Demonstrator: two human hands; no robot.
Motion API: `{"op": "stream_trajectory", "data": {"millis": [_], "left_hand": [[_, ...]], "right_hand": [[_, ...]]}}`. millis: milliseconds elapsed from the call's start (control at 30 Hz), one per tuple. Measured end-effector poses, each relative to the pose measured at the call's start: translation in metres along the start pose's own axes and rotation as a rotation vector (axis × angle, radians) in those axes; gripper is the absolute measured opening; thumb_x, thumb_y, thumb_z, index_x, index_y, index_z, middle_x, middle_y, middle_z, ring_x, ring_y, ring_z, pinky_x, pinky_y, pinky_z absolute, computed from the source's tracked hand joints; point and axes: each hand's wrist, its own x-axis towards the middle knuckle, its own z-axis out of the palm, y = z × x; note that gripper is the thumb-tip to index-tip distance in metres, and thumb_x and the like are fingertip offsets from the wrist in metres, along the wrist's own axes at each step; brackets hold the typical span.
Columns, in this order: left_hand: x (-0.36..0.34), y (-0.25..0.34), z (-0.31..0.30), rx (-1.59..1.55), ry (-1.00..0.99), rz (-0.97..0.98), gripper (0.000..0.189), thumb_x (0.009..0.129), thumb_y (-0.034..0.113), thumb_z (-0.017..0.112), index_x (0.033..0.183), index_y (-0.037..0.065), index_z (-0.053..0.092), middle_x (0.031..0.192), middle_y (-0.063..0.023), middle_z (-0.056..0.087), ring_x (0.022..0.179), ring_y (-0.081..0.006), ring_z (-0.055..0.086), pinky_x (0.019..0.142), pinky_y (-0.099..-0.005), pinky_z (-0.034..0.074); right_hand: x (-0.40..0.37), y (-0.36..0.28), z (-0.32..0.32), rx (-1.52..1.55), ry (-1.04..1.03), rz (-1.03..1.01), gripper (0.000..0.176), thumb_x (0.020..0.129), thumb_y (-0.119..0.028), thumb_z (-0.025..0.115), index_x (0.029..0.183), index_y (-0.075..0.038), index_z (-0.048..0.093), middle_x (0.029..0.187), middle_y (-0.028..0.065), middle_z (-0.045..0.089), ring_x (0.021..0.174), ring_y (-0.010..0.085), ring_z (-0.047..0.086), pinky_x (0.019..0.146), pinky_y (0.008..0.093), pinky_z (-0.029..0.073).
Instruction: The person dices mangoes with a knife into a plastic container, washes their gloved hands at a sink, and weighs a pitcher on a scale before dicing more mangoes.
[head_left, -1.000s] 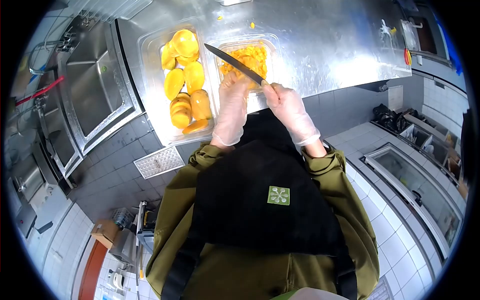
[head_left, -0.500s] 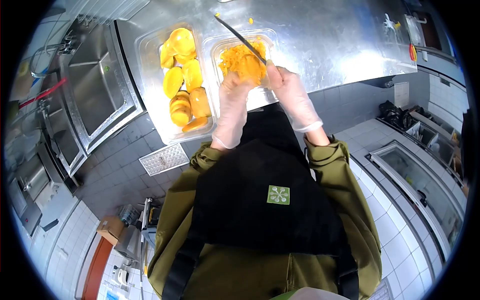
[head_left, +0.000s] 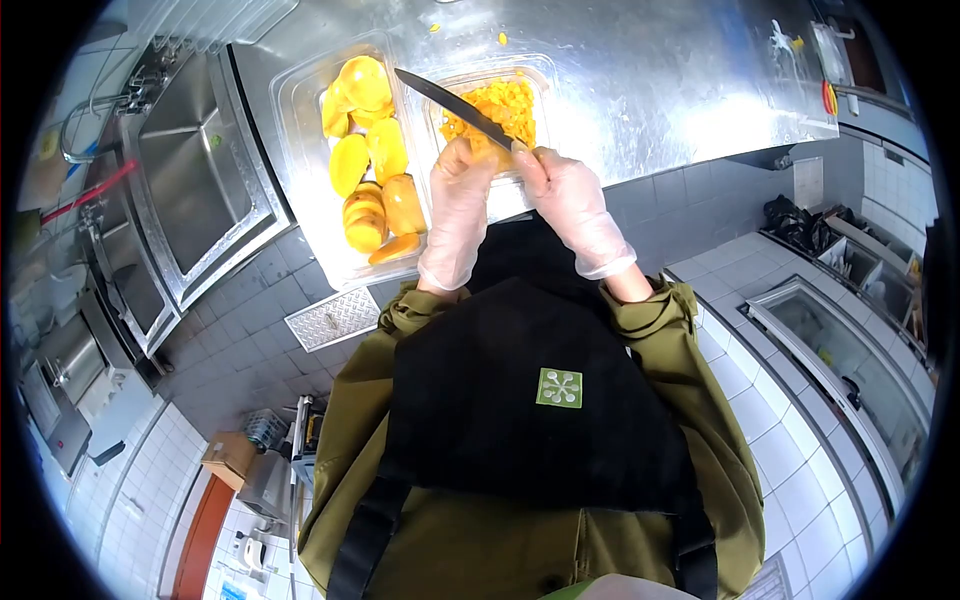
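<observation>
My left hand point(head_left: 458, 200), in a clear glove, is closed around a peeled mango piece point(head_left: 488, 152), mostly covered by the fingers. A knife point(head_left: 452, 102) with a dark blade is gripped in my gloved right hand point(head_left: 572, 205). Its blade points up and left, crossing just above the held piece. Beneath both hands sits a clear container point(head_left: 547, 82) with chopped mango point(head_left: 514, 97) in it. To the left, a longer clear container point(head_left: 292, 135) holds several peeled mangoes point(head_left: 349, 165), some of them cut.
The containers stand on a steel counter point(head_left: 660, 80), its near edge close to my apron point(head_left: 480, 400). Small yellow scraps point(head_left: 502, 39) lie beyond the chopped mango. A steel sink point(head_left: 195, 170) is at the left. A glass-topped unit point(head_left: 840, 350) stands at the right.
The knife has swung flatter, its tip moving left and down toward the long container. My right hand has come slightly left, closer to my left hand, which still grips the mango piece.
</observation>
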Motion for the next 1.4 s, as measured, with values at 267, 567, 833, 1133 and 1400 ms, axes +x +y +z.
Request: {"op": "stream_trajectory", "data": {"millis": [267, 567, 833, 1133, 1400], "left_hand": [[-0.006, -0.002, 0.0, 0.038, 0.0, -0.021, 0.008, 0.082, 0.0, 0.055, 0.083, 0.007, 0.053, 0.09, -0.001, 0.06, 0.079, -0.0065, 0.054, 0.076, -0.0206, 0.042], [0.004, 0.004, -0.01, -0.035, 0.065, -0.113, 0.007, 0.081, 0.002, 0.056, 0.085, 0.007, 0.053, 0.091, -0.0022, 0.059, 0.085, -0.0094, 0.055, 0.079, -0.0228, 0.043], [0.004, 0.006, -0.012, 0.025, -0.006, -0.123, 0.017, 0.079, 0.003, 0.058, 0.095, 0.004, 0.051, 0.102, -0.0056, 0.058, 0.096, -0.0135, 0.055, 0.09, -0.0281, 0.041], [0.01, 0.012, -0.001, -0.115, 0.065, -0.039, 0.009, 0.087, 0.01, 0.054, 0.094, 0.006, 0.05, 0.108, -0.0069, 0.056, 0.104, -0.0159, 0.052, 0.097, -0.0337, 0.038], [0.01, 0.002, 0.013, -0.156, 0.114, -0.074, 0.03, 0.087, 0.008, 0.05, 0.116, 0.003, 0.043, 0.118, -0.0083, 0.051, 0.113, -0.0185, 0.046, 0.103, -0.036, 0.033]], "right_hand": [[0.018, 0.002, 0.009, -0.087, 0.069, 0.036, 0.038, 0.087, -0.036, 0.05, 0.07, -0.003, 0.06, 0.057, 0.0175, 0.057, 0.055, 0.0355, 0.058, 0.05, 0.0408, 0.047], [0.009, 0.003, -0.013, 0.176, -0.234, 0.164, 0.041, 0.089, -0.036, 0.047, 0.075, 0.001, 0.06, 0.066, 0.0223, 0.057, 0.067, 0.0392, 0.057, 0.061, 0.0419, 0.046], [0.033, 0.009, -0.004, 0.182, -0.187, 0.22, 0.043, 0.089, -0.038, 0.047, 0.076, 0.002, 0.059, 0.066, 0.0225, 0.057, 0.066, 0.0367, 0.057, 0.062, 0.0404, 0.045], [0.002, -0.004, -0.03, 0.339, -0.291, 0.374, 0.048, 0.09, -0.042, 0.044, 0.084, 0.003, 0.06, 0.069, 0.0211, 0.058, 0.068, 0.0311, 0.059, 0.066, 0.035, 0.046], [-0.013, 0.007, -0.001, 0.263, -0.118, 0.137, 0.034, 0.09, -0.03, 0.049, 0.076, 0.0, 0.055, 0.059, 0.0131, 0.047, 0.053, 0.0199, 0.048, 0.053, 0.0313, 0.041]]}}
